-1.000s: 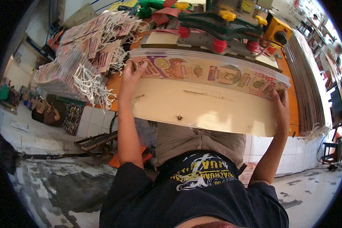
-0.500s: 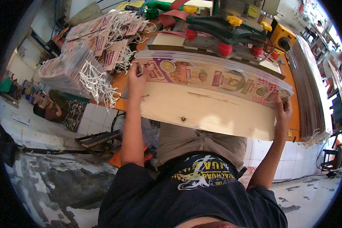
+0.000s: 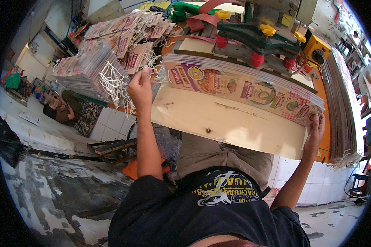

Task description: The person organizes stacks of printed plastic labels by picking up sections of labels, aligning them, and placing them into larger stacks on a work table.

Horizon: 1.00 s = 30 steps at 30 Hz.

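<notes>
A neat stack of long printed plastic-film sheets (image 3: pixel 243 90), with food pictures and a purple band, lies across a pale cream board (image 3: pixel 222 123). At its right end, my right hand (image 3: pixel 315 131) grips the corner, thumb on top and fingers partly hidden. My left hand (image 3: pixel 141 91) is off the stack's left end, in front of the white cord loops (image 3: pixel 115 84). Its thumb and fingertips are pinched together. White cord shows right beside those fingertips, but whether it lies between them I cannot make out.
Corded printed packs (image 3: pixel 84 66) are heaped on the orange table (image 3: pixel 322 154) at the left. Behind the stack stands a dark green press (image 3: pixel 251 39) with red feet and yellow knobs. A tall bundle of sheets (image 3: pixel 342 111) lines the right edge. A person (image 3: pixel 62 109) sits far left.
My left hand has let go of the stack's left end and moved a little left and down. My right hand stays at the right corner. The whole view has shifted slightly.
</notes>
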### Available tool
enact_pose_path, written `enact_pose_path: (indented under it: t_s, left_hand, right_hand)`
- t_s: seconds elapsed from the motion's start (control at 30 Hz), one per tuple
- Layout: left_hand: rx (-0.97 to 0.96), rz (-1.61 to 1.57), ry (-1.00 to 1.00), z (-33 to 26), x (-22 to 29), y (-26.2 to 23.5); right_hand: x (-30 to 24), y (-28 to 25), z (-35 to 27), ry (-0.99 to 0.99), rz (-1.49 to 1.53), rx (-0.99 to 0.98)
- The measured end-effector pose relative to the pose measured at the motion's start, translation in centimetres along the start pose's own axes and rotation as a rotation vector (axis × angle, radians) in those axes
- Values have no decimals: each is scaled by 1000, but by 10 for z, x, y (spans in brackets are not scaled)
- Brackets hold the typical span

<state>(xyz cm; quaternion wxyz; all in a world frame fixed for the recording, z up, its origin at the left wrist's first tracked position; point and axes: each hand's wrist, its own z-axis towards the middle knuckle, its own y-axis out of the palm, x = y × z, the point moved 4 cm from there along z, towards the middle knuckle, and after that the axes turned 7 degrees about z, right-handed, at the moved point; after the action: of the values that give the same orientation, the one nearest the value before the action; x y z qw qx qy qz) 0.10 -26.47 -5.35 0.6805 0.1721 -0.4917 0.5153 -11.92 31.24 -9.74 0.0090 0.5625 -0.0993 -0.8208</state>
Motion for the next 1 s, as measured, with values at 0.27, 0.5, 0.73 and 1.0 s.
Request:
enact_pose_path:
  t_s: [0.27, 0.5, 0.73, 1.0]
  left_hand:
    - [-98, -1007, -434, 106, -26, 31]
    - [141, -1439, -719, 199, -77, 56]
    - [197, -1431, -800, 239, -123, 47]
    - [50, -1350, -534, 155, -40, 75]
  right_hand:
    - [2, 1, 1, 9, 9, -27]
    - [-7, 7, -4, 12, -36, 15]
    - [-8, 14, -5, 12, -52, -6]
    - [-6, 8, -1, -23, -69, -63]
